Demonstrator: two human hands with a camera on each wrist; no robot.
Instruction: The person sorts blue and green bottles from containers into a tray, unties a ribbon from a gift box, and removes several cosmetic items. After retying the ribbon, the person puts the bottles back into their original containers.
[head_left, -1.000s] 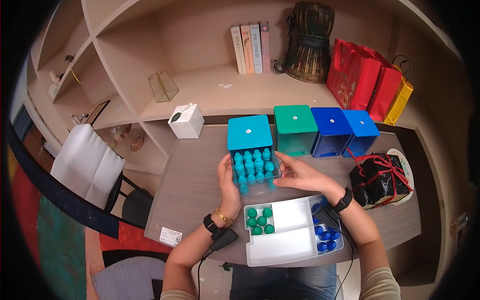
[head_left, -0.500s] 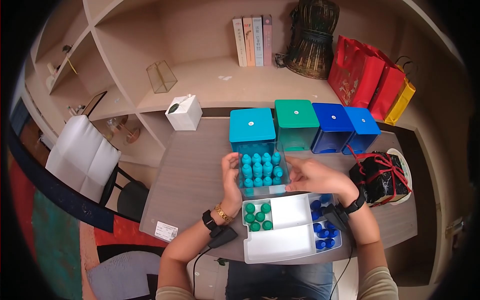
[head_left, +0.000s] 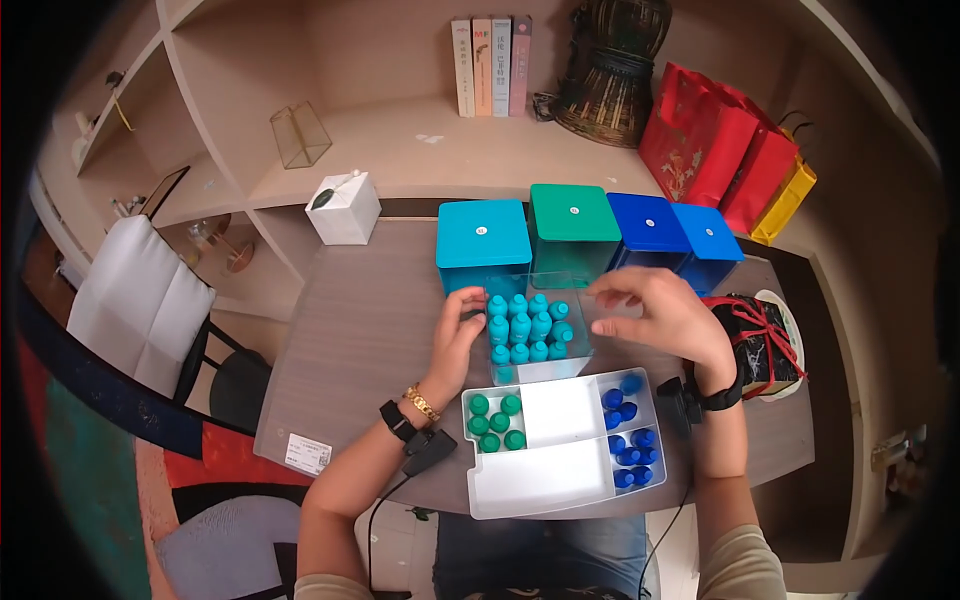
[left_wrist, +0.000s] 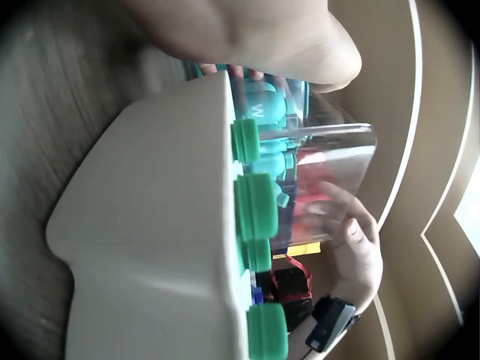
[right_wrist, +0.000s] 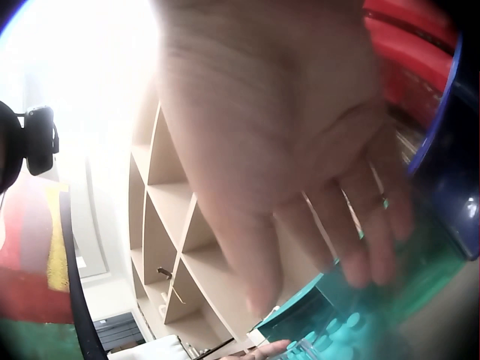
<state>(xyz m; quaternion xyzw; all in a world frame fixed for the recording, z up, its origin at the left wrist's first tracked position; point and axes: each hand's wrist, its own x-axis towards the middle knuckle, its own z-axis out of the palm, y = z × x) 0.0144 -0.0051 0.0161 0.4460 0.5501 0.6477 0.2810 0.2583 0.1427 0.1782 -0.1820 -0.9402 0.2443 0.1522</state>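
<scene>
L hand (head_left: 455, 342) at clear bin (head_left: 552, 372), tips pt-hidden, grip unclear; R hand (head_left: 662, 312) blurry, loose

A clear box (head_left: 548, 371) holds teal bottles (head_left: 520, 328) — mostly upright.

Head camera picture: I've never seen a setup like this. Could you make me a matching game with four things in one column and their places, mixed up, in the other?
Things:
1. turquoise bottles
2. green-topped bottles
3. dark blue bottles
4. red cord

Places:
A. in the right-hand compartments of the white tray
B. tied around the black box
C. inside the clear container
D. in the far left compartment of the white tray

Right pairs: 1-C, 2-D, 3-A, 4-B.
</scene>
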